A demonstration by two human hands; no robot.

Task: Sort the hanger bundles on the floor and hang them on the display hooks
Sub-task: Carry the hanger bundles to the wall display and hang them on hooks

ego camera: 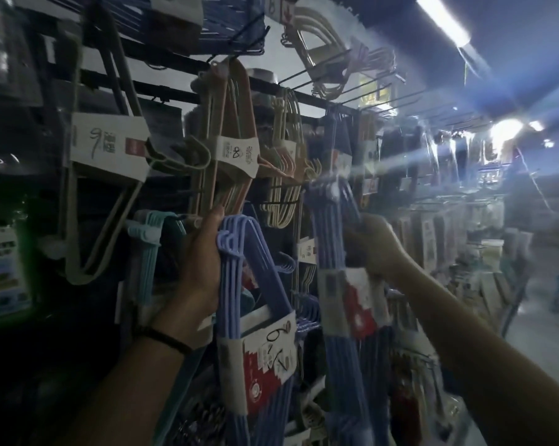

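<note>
The left hand curls its fingers round a blue hanger bundle of thin smooth plastic, banded in red-and-white card, long axis near upright, hook ends up. The right hand grips a second blue bundle, motion-blurred, also upright, below thin wire display hooks.

Dark wire display rack carries projecting hooks. Hung on it: beige hanger bundle at left (sleeve marked 9), pink bundle at centre, cream hangers just right of it, teal bundle lower left. Rack contents farther right too blurred to identify.
</note>
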